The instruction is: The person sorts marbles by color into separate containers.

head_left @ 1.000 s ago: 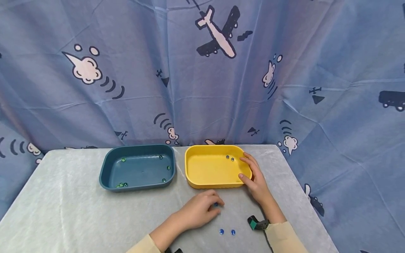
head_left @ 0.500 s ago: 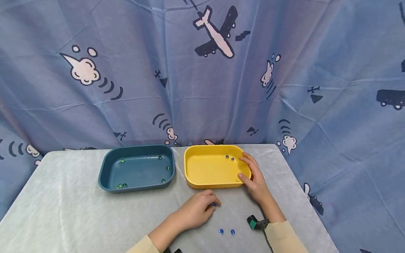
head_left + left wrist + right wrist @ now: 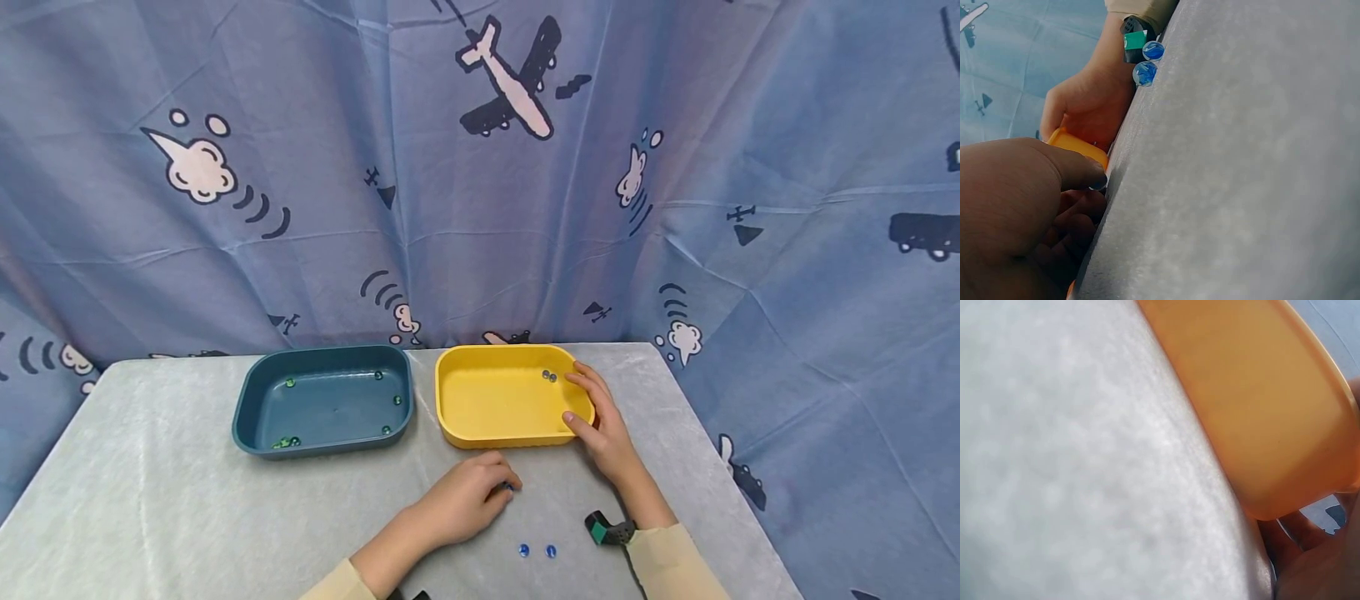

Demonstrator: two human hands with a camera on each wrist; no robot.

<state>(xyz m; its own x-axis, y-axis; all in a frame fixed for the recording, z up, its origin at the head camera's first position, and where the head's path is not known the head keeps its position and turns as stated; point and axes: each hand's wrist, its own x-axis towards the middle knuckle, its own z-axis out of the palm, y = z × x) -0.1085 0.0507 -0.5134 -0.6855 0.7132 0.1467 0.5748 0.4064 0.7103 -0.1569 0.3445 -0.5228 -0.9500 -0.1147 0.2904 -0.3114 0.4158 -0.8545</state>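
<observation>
My left hand (image 3: 465, 497) is low over the table in front of the yellow tray (image 3: 487, 400). Its thumb and fingers pinch a blue glass marble (image 3: 1099, 182), mostly covered by the fingertips. Two more blue marbles (image 3: 524, 551) lie on the cloth, to the right of that hand and nearer the front. My right hand (image 3: 607, 429) grips the yellow tray at its right end, thumb over the front corner and fingers over the rim. Inside the tray, two small marbles (image 3: 550, 377) sit side by side near those fingers.
A dark teal tray (image 3: 337, 404) stands left of the yellow one, with several green marbles (image 3: 285, 442) scattered inside. Pale cloth covers the table (image 3: 150, 500). A blue printed curtain (image 3: 315, 167) hangs behind and along the sides.
My left hand has drawn slightly left, its thumb and fingers around the marble. In the yellow tray, one marble has rolled right, closer to the other. The right hand keeps its place.
</observation>
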